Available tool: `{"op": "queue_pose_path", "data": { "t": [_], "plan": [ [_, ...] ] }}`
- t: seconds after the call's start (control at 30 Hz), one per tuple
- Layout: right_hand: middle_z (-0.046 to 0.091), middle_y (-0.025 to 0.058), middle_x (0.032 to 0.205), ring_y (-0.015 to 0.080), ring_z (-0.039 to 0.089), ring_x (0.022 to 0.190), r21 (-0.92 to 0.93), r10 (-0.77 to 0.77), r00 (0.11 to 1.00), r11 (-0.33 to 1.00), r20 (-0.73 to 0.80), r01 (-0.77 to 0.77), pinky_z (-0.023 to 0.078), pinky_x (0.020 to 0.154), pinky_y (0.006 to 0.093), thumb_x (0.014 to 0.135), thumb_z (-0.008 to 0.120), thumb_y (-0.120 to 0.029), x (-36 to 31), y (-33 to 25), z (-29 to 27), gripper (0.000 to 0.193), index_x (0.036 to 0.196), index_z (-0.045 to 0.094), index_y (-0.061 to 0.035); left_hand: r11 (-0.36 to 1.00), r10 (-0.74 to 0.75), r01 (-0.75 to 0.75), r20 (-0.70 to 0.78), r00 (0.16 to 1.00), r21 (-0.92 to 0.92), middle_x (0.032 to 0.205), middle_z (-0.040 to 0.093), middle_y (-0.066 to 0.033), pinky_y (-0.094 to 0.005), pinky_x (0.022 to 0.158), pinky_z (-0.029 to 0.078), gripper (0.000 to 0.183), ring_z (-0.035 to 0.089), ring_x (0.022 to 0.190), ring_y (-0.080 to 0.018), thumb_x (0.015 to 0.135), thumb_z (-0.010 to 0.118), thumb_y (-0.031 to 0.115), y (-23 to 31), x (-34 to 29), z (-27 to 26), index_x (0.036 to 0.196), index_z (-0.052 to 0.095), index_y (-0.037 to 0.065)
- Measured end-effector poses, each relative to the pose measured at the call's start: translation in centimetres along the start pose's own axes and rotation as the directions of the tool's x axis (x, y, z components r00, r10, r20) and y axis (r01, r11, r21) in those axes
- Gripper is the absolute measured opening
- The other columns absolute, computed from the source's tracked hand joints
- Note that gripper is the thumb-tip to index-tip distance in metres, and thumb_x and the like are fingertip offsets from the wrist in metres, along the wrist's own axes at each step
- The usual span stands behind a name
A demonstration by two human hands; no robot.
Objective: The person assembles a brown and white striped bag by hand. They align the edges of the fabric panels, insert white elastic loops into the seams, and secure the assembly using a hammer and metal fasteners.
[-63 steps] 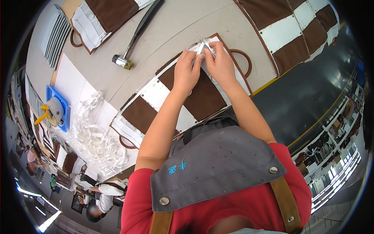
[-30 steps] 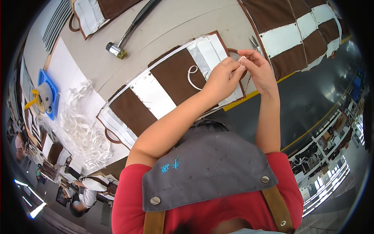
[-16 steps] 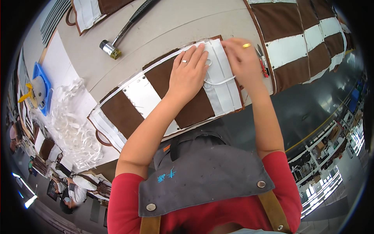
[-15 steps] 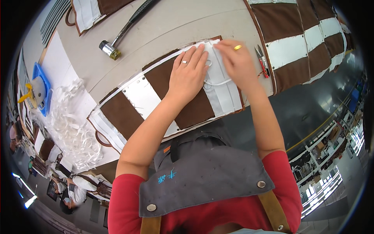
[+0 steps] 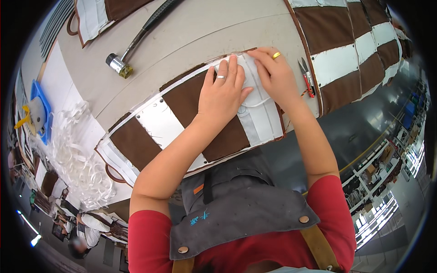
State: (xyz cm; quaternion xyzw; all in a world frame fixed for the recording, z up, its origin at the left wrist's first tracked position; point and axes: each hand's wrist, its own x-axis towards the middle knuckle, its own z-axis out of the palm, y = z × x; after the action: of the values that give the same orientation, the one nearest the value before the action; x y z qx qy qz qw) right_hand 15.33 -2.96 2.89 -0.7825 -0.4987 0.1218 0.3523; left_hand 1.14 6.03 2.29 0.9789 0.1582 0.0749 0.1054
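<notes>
A brown and white striped fabric panel (image 5: 182,97) lies on the table in front of me, with dark snaps and loose threads on it. My left hand (image 5: 222,93) rests flat near its right end, fingers spread and thumb out, wearing a ring. At the panel's far right corner, my right hand (image 5: 276,75) has its fingers curled and thumb and forefinger closed near the edge. What they pinch is too small to make out. A narrow white tape (image 5: 257,104) curves across the white end section between my hands.
A hammer (image 5: 119,66) lies beyond the panel. Red-handled snips (image 5: 308,81) lie to the right, beside more brown and white panels (image 5: 334,63). On the left are a heap of white tape (image 5: 82,159) and a blue tray (image 5: 42,109). Another panel piece (image 5: 91,22) sits far left.
My left thumb has spread away from the palm, and its fingers have shifted slightly. The right hand, blurred before, is now sharper at the corner. The whole view has moved a little.
</notes>
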Motion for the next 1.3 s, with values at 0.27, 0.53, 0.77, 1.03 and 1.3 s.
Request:
{"op": "queue_pose_path", "data": {
  "t": [0.27,0.53,0.77,1.03,1.3],
  "plan": [
    [0.057,0.0059,0.087,0.024,0.057,0.087,-0.009,-0.096,0.993,0.995,0.069,0.097,0.049,0.072,0.0353,0.08,0.062,-0.004,2.7,0.8,0.4,0.008,0.088,0.061,-0.0039,0.913,-0.113,0.072,-0.079,0.991,-0.401,0.108,0.058,-0.0097,-0.0382,0.078,0.041,0.021,0.056,0.093,-0.0261,0.082,0.065,0.016,-3.5,1.7,-1.0,0.1,0.06,0.006],
    [0.057,0.0055,0.085,0.0235,0.058,0.082,-0.013,-0.166,0.979,0.986,0.117,0.168,0.049,0.068,0.0345,0.081,0.062,-0.005,3.4,1.5,0.3,0.006,0.086,0.06,-0.0045,0.837,-0.242,0.225,0.031,0.97,-0.499,0.087,0.057,-0.006,-0.0385,0.073,0.036,0.01,0.053,0.083,-0.0246,0.078,0.066,0.011,-4.0,3.7,0.7,0.086,0.062,0.008],
    [0.057,0.0063,0.085,0.0251,0.058,0.076,0.094,-0.087,0.988,0.993,0.13,0.076,0.049,0.065,0.0348,0.08,0.062,-0.004,3.3,1.6,-0.1,0.007,0.086,0.059,-0.0051,0.855,-0.237,0.173,-0.071,0.969,-0.489,0.079,0.057,-0.0021,-0.0363,0.072,0.035,0.007,0.054,0.08,-0.0217,0.077,0.067,0.012,-3.9,4.0,1.2,0.082,0.062,0.009],
    [0.057,0.0057,0.086,0.0248,0.059,0.078,-0.005,-0.152,0.981,0.988,0.124,0.154,0.049,0.067,0.0349,0.079,0.061,-0.003,3.2,1.9,0.1,0.009,0.088,0.06,-0.0048,0.854,-0.081,-0.006,-0.143,0.986,-0.521,0.082,0.059,-0.0019,-0.0331,0.073,0.036,0.009,0.055,0.078,-0.0203,0.079,0.066,0.008,-4.8,4.2,1.4,0.088,0.066,0.01],
    [0.06,0.0054,0.094,0.023,0.059,0.085,0.0,-0.207,0.957,0.978,0.202,0.211,0.05,0.071,0.0326,0.08,0.059,0.001,2.5,2.4,-1.1,0.023,0.101,0.064,-0.0061,0.883,0.044,-0.143,-0.224,0.974,-0.447,0.083,0.057,-0.0004,-0.0337,0.07,0.038,0.019,0.053,0.075,-0.0191,0.075,0.064,0.002,-5.1,3.8,1.6,0.091,0.068,0.011]
  ]
}}
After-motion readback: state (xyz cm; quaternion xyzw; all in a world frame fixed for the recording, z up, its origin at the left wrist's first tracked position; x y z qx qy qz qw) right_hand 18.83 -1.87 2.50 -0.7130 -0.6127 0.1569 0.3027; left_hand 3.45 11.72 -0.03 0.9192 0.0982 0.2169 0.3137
